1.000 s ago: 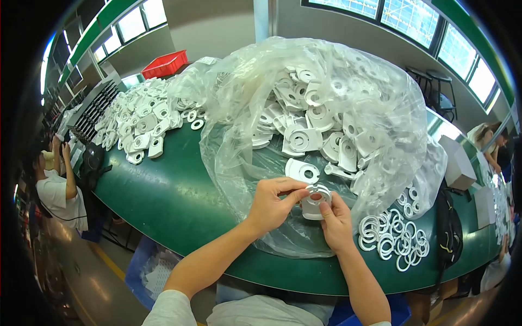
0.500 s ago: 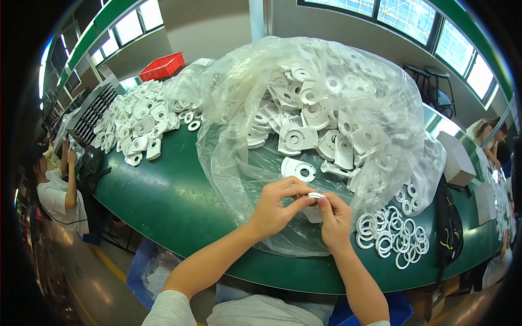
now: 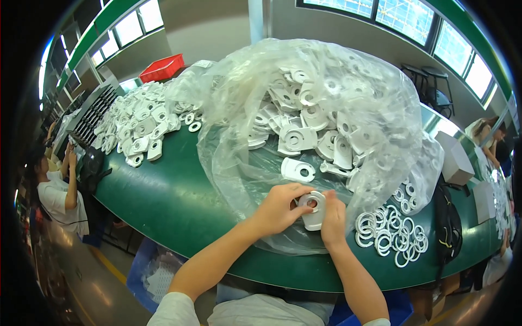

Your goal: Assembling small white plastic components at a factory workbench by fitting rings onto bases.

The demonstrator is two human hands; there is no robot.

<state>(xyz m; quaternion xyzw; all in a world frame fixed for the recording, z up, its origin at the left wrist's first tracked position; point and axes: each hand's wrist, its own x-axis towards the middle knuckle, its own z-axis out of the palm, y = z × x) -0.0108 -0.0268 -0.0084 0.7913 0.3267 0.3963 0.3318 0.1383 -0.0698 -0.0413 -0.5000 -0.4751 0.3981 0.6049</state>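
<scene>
Between my two hands, close to my body, is a white plastic part with a flat plate and a round holed boss, its face turned up toward me. My left hand grips its left side, the thumb by the hole. Along the right edge lies my right hand, fingers straight up and pressed against the part. Just beyond, another white holed part lies on the clear plastic bag. Many similar parts are heaped inside the bag.
White rings lie loose right of my right hand. A second pile of white parts stands at far left, with a red crate behind it. A black bag and boxes are at right. A co-worker sits at left.
The white part has been tilted from edge-on to face-up between my hands. My right hand's fingers have straightened along its side, and both hands have come slightly nearer to me.
</scene>
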